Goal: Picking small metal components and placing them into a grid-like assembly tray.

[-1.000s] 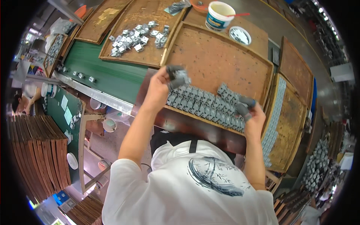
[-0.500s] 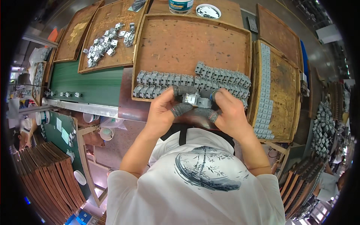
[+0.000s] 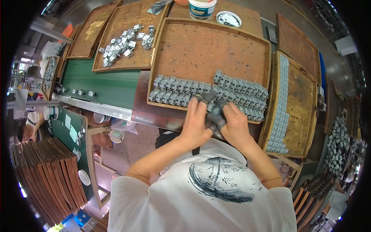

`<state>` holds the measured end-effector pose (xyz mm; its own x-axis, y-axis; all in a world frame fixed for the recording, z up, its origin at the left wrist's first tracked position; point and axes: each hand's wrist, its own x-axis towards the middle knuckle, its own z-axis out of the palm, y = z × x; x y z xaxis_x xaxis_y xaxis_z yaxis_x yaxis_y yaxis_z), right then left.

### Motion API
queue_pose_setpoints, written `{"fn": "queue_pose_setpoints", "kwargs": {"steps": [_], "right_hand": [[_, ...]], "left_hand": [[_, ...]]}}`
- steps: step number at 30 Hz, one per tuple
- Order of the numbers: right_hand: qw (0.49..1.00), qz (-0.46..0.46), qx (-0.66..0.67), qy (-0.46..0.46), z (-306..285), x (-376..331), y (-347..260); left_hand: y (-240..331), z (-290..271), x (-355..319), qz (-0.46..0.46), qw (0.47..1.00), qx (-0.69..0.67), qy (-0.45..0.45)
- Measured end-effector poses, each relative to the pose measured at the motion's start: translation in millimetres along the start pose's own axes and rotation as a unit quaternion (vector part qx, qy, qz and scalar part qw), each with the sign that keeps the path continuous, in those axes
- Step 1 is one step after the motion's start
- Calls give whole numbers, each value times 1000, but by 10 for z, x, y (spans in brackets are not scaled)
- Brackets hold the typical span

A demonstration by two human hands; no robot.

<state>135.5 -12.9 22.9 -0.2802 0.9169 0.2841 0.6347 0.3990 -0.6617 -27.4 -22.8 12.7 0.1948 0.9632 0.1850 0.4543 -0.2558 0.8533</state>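
My left hand (image 3: 198, 119) and my right hand (image 3: 233, 123) meet at the front edge of a wooden tray (image 3: 210, 42). Dark grey finger sleeves cover several fingertips on both. Between them is a small grey block-shaped part (image 3: 215, 110), mostly hidden by the fingers, with both hands closed around it. Just beyond my hands, rows of similar grey blocks (image 3: 177, 86) line the near side of the tray, left and right. The rows on the right reach further back.
A second tray (image 3: 299, 112) on the right holds columns of light grey blocks. Loose metal-and-grey parts (image 3: 119, 44) lie in a tray at the back left. A few sit on the green belt (image 3: 100, 83). A white bucket (image 3: 201, 9) and a bowl (image 3: 228, 19) stand behind.
Both hands have turned and drawn closer together around the part, its shiny face now hidden. The left fingers now lie over the top. The whole view has shifted slightly.
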Motion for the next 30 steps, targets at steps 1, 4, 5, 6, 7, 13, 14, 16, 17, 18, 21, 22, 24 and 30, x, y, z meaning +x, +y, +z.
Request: {"fn": "queue_pose_setpoints", "kwargs": {"steps": [1,4,5,6,7,13,14,16,17,18,21,22,24,30], "right_hand": [[1000,0,5,-11,-24,-1,-23],[984,127,93,-88,-211,163,-138],[965,153,151,-151,-193,185,-45],[964,162,148,-148,-197,161,-6],[963,149,156,-164,-204,136,17],[958,161,174,-160,-223,8,92],[959,167,160,-164,-204,-32,153],[960,176,145,-162,-283,-90,253],[966,202,128,-102,-391,-118,329],[967,226,112,-42,-514,-157,413],[926,331,85,159,-1022,-475,993],[902,365,100,207,-1196,-665,1298],[860,411,70,295,-1501,-862,1572],[834,489,-82,240,-1787,-1267,2156]], "left_hand": [[-55,-17,28,41,998,36,21],[-103,-84,106,84,989,-122,-5],[-100,-89,131,83,988,-129,-13],[-103,-98,151,109,988,-103,-34],[-104,-102,162,134,986,-78,-55],[-94,-45,193,164,982,-33,-92],[-97,-47,207,146,981,-33,-122],[-135,-36,415,180,974,-6,-136],[-174,-32,571,211,966,20,-146],[-212,-56,712,165,977,24,-130],[-629,-117,1237,51,990,38,-125],[-729,-125,1398,60,989,33,-132],[-903,-129,1655,-26,972,25,-232],[-949,-16,1824,-155,907,-157,-357]]}}
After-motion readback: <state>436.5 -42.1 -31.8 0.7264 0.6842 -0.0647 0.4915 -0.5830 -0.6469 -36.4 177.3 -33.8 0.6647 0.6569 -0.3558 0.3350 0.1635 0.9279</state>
